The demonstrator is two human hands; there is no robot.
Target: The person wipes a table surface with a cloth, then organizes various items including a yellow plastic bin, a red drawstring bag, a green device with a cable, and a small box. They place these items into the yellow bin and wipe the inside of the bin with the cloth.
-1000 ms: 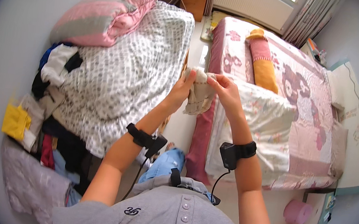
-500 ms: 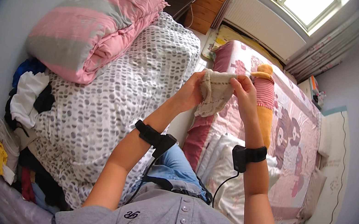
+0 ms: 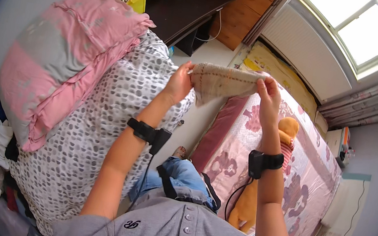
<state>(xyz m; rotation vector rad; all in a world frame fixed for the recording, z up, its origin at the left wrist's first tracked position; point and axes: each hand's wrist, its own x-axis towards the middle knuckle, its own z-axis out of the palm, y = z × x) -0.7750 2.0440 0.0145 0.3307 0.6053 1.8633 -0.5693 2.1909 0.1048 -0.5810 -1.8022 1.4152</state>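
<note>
A small beige woven cloth (image 3: 221, 83) with dashed brown lines is stretched between my two hands, out in front of me above the gap between two beds. My left hand (image 3: 178, 85) pinches its left end. My right hand (image 3: 269, 96) grips its right end between thumb and fingers. The upper edge runs nearly straight, while the lower part hangs loose and slants down toward the left. Each forearm wears a black strap with a small device and a cable.
On the left, a bed with a dotted white sheet (image 3: 99, 129) carries a pink and grey quilt (image 3: 75, 62). To the right, a pink patterned bed (image 3: 227, 158) holds an orange plush toy (image 3: 247, 202). A dark desk (image 3: 186, 7) and a yellow basket (image 3: 139, 0) stand beyond; clothes lie at far left.
The cloth has been drawn out wider and raised slightly, with my left hand shifting left and my right hand slightly right. My view has turned and moved toward the desk.
</note>
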